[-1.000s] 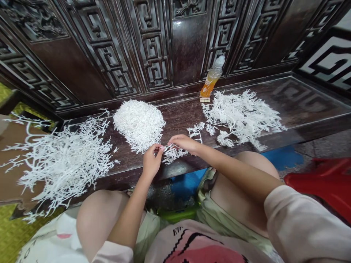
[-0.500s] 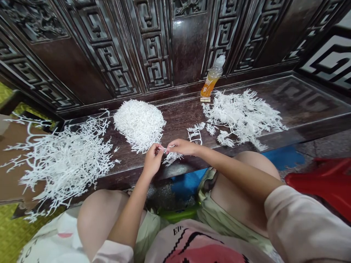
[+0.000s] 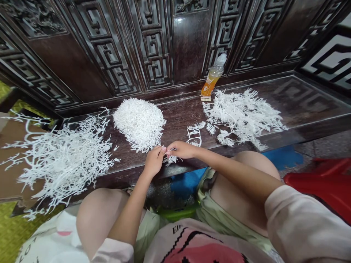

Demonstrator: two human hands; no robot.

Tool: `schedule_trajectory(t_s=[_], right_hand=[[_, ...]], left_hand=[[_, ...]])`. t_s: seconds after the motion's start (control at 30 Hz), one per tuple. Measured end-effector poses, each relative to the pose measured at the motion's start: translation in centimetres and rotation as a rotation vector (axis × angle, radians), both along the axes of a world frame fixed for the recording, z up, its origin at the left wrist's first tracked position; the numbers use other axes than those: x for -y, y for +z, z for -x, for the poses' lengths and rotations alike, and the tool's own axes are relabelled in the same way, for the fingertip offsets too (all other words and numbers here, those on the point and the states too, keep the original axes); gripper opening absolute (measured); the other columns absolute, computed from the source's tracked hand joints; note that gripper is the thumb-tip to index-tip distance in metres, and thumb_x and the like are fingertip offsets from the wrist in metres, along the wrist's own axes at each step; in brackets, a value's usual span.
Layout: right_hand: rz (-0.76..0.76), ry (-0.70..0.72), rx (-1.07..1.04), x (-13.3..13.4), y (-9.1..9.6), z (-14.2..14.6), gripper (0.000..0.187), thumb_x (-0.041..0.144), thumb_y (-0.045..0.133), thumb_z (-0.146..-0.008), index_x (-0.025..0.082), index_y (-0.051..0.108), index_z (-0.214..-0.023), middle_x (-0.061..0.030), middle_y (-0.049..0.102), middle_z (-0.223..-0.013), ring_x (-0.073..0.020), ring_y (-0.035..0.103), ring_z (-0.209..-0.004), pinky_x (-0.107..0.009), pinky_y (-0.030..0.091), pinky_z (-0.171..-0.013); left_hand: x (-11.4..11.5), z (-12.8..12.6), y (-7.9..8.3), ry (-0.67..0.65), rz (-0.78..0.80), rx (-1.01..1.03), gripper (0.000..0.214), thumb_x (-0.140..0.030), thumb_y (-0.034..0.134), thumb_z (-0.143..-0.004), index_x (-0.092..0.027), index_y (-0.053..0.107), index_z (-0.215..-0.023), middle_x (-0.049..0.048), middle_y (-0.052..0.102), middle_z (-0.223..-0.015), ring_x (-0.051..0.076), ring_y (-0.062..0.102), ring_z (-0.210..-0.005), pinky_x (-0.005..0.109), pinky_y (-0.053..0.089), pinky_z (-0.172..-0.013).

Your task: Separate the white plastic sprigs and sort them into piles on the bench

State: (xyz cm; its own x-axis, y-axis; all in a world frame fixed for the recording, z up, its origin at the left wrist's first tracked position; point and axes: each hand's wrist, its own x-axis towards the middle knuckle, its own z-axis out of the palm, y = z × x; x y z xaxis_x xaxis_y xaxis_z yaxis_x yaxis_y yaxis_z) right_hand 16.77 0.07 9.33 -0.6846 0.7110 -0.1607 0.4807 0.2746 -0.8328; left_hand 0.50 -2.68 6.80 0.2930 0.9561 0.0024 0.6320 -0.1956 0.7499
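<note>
My left hand (image 3: pixel 154 159) and my right hand (image 3: pixel 181 149) meet over the front edge of the dark wooden bench. Both are closed in a pinch, fingertips touching or nearly so. Between and below them shows a white branched plastic piece (image 3: pixel 172 159) with feathery tips, partly covered by my fingers. Just behind my left hand rises a rounded heap of small white plastic sprigs (image 3: pixel 139 124). To the right of my right hand lies a white plastic frame (image 3: pixel 194 134) with a few sprigs along it.
A large tangle of white branched pieces (image 3: pixel 68 160) lies at the left, partly over brown cardboard (image 3: pixel 9 146). Another white pile (image 3: pixel 244 113) spreads at the right, before a bottle of orange drink (image 3: pixel 211 80). Carved wood panels (image 3: pixel 189 44) stand behind; a red plastic stool (image 3: pixel 320 179) is at lower right.
My hands have drawn closer together, and their fingers now cover more of the white piece. The piles and the bottle stay where they were.
</note>
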Motion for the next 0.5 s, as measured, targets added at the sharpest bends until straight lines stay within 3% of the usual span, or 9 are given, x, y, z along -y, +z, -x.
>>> schedule_trajectory(t_s=[0.17,0.3,0.37,0.43,0.5], right_hand=[[-0.039,-0.023,-0.008,0.5,0.7,0.5,0.023,0.02,0.044,-0.076,0.012,0.064,-0.069,-0.0001,0.062,-0.066,-0.0107,0.053,-0.063,-0.019,0.034,-0.061],[-0.018,0.116,0.019,2.0,1.0,0.6,0.02,0.018,0.046,-0.074,0.014,0.066,-0.07,-0.0001,0.064,-0.07,-0.0112,0.055,-0.065,-0.019,0.035,-0.061],[0.0,0.114,0.061,2.5,0.8,0.5,0.02,0.019,0.046,-0.074,0.015,0.066,-0.072,-0.0011,0.065,-0.073,-0.012,0.056,-0.066,-0.019,0.035,-0.061],[-0.009,0.031,0.095,2.4,0.6,0.3,0.022,0.021,0.045,-0.076,0.015,0.067,-0.073,-0.0025,0.066,-0.077,-0.0131,0.057,-0.07,-0.019,0.036,-0.062],[-0.022,-0.049,0.114,1.8,0.4,0.2,0.023,0.022,0.045,-0.077,0.015,0.067,-0.075,-0.0037,0.066,-0.08,-0.0138,0.057,-0.073,-0.019,0.037,-0.064]], left_hand=[[-0.4,-0.2,-0.5,0.192,-0.003,0.116,0.033,-0.037,0.031,-0.082,-0.018,0.044,-0.058,0.001,0.048,-0.064,0.013,0.047,-0.066,0.024,0.038,-0.065],[-2.5,2.9,-1.6,0.657,0.049,0.32,0.026,-0.035,0.033,-0.078,-0.019,0.04,-0.058,-0.0013,0.046,-0.058,0.01,0.043,-0.055,0.022,0.037,-0.055],[-3.6,4.7,-1.9,0.809,0.06,0.359,0.027,-0.037,0.032,-0.078,-0.019,0.041,-0.059,-0.0027,0.043,-0.053,0.01,0.041,-0.05,0.022,0.035,-0.052],[-4.2,5.8,-1.9,0.825,0.061,0.318,0.031,-0.041,0.032,-0.077,-0.019,0.045,-0.061,-0.0023,0.044,-0.052,0.011,0.042,-0.049,0.023,0.034,-0.051],[-4.3,5.8,-1.9,0.735,0.057,0.19,0.032,-0.043,0.034,-0.076,-0.019,0.051,-0.063,0.0,0.05,-0.057,0.013,0.046,-0.053,0.024,0.035,-0.054]])
